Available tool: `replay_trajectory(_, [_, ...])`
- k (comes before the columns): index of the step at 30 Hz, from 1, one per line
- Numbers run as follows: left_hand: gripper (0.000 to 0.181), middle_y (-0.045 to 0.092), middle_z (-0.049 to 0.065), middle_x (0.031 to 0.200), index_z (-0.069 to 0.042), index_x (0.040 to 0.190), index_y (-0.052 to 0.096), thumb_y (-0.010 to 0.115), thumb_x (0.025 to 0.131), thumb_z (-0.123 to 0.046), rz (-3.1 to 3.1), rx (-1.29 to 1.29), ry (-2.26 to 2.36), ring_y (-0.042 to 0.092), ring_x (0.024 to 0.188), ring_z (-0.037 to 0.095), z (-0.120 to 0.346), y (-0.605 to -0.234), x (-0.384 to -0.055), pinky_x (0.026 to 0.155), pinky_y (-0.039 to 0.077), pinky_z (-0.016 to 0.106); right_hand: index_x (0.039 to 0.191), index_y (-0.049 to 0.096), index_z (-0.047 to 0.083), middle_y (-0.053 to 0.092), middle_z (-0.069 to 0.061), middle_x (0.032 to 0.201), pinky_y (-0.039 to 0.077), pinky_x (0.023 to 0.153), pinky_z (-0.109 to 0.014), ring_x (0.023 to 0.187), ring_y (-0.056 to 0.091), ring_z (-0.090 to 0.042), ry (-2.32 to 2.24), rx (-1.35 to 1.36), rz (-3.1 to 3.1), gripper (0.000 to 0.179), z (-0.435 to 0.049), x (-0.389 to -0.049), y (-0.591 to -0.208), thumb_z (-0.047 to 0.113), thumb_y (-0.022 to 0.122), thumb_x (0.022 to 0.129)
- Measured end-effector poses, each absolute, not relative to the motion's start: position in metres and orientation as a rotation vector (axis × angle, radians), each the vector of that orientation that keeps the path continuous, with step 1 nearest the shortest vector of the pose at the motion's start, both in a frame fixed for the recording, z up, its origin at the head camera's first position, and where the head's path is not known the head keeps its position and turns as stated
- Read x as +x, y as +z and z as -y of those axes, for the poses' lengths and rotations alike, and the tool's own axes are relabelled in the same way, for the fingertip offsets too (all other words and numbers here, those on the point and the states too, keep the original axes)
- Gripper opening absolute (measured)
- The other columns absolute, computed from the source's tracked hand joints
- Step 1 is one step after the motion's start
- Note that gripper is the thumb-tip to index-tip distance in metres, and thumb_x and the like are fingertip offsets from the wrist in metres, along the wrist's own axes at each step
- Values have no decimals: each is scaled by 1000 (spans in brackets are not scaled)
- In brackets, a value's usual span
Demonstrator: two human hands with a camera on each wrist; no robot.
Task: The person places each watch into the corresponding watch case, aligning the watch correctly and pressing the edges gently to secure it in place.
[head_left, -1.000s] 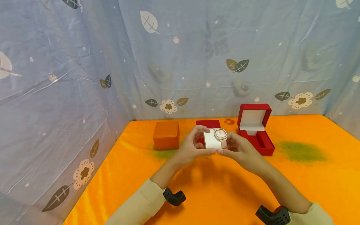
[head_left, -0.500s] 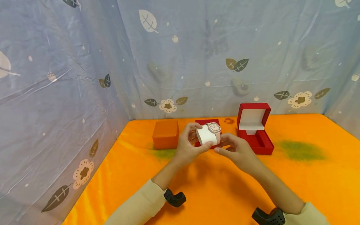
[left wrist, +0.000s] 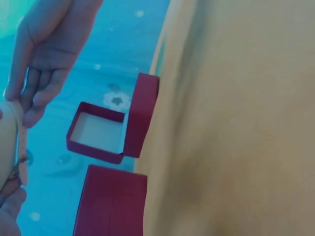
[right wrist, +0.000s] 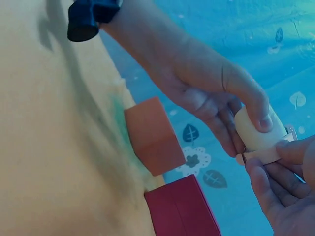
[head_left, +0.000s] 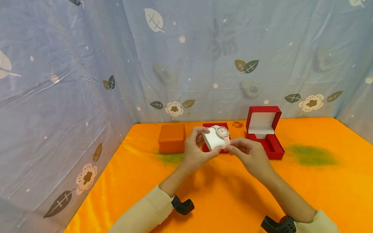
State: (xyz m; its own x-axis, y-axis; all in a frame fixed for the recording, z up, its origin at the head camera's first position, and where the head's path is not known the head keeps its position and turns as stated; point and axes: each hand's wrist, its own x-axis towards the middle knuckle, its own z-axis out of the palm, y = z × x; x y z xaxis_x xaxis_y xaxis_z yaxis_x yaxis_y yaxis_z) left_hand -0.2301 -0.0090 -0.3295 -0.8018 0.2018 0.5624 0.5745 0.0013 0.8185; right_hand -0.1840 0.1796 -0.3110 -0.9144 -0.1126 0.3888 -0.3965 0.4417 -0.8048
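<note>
A white watch pillow (head_left: 213, 139) is held up above the orange cloth by my left hand (head_left: 193, 152), whose thumb and fingers grip it around its left end. Wrapped around the pillow's right part is a wristwatch (head_left: 223, 131) with a square pale case and a light pink strap (right wrist: 264, 155). My right hand (head_left: 254, 157) pinches that strap between thumb and fingers, clearest in the right wrist view. Beneath the hands stands a red box (head_left: 206, 125), partly hidden by them. To the right is an open red watch box (head_left: 276, 152) with a white-lined lid.
An orange box (head_left: 172, 139) stands left of the hands. The orange cloth (head_left: 215, 207) covers the table, with a green patch (head_left: 313, 155) at the right. A patterned blue curtain (head_left: 204, 64) closes off the back and left side.
The watch and pillow have shifted left and tilted, in my left hand. My right hand came slightly away from them half a second ago and now pinches the strap.
</note>
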Motion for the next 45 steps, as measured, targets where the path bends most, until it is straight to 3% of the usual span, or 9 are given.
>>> replay_trajectory(12, [57, 60, 9, 118, -10, 117, 49, 84, 72, -11, 2023, -741, -1759, 64, 102, 18, 11, -328, -231, 92, 54, 32, 110, 66, 3, 69, -14, 104, 54, 84, -17, 89, 69, -13, 1687, 541, 2404, 24, -184, -188, -312, 22, 60, 96])
replay_trajectory(20, [55, 59, 10, 117, -8, 115, 50, 84, 71, -9, 1982, -764, -1715, 65, 101, 21, 14, -326, -237, 93, 54, 36, 132, 58, 5, 63, -12, 128, 53, 87, -19, 103, 67, -5, 1542, 681, 2487, 39, -188, -184, -308, 20, 61, 96])
replay_trajectory(28, [53, 59, 9, 114, -8, 112, 50, 83, 71, -5, 1948, -811, -1781, 66, 100, 17, 16, -322, -235, 94, 54, 35, 117, 70, 7, 72, -4, 109, 52, 82, -13, 91, 68, -4, 1430, 660, 2301, 24, -183, -181, -309, 11, 62, 94])
replay_trajectory(34, [54, 62, 6, 111, -10, 111, 52, 86, 68, -11, 1989, -871, -1545, 66, 102, 15, 17, -322, -234, 92, 54, 30, 120, 65, -1, 73, 7, 103, 55, 83, -19, 90, 72, -12, 1823, 523, 2294, 33, -184, -180, -309, 20, 61, 95])
replay_trajectory(41, [52, 62, 3, 112, -11, 108, 53, 86, 68, -17, 2046, -886, -1410, 63, 99, 13, 12, -323, -229, 86, 56, 23, 101, 64, -2, 69, -3, 95, 56, 81, -20, 86, 72, -14, 1809, 309, 2304, 32, -174, -179, -311, 26, 70, 89])
replay_trajectory(45, [53, 63, 0, 108, -13, 108, 54, 87, 67, -22, 2078, -836, -1321, 61, 96, 11, 9, -321, -224, 80, 56, 20, 94, 63, 0, 66, -8, 99, 56, 77, -18, 84, 71, -7, 1698, 164, 2337, 29, -168, -176, -309, 26, 72, 87])
